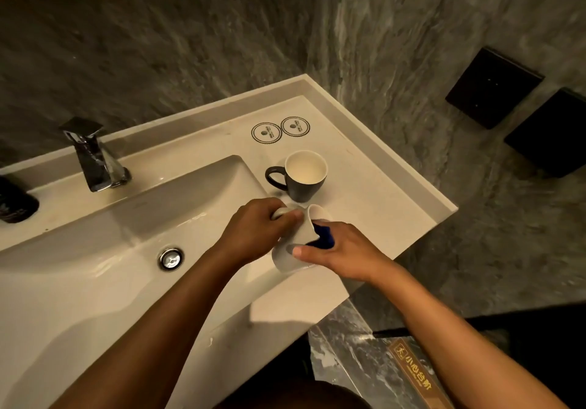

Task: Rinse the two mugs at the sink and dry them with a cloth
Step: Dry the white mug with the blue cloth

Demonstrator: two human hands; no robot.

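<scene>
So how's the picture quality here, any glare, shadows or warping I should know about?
Head view: dim, warm light; arm shadows fall across the sink; bright glare on the faucet; wide-angle lens bends the counter edges; the white mug and both hands are fairly sharp, while the wall at right looks smeared.

Glazed ceramic sink (95, 282) and desk (364, 186) – smooth, cream, faintly glossy where wet; faucet (95, 158) and drain plug (171, 259) of mirror-bright chromed metal; wall (222, 44) of grey veined stone, matt; dark mug (301, 183) matt outside, glazed cream within; white mug (295, 250) of smooth ceramic – blue cloth (323, 236), soft-textured, inside it
</scene>
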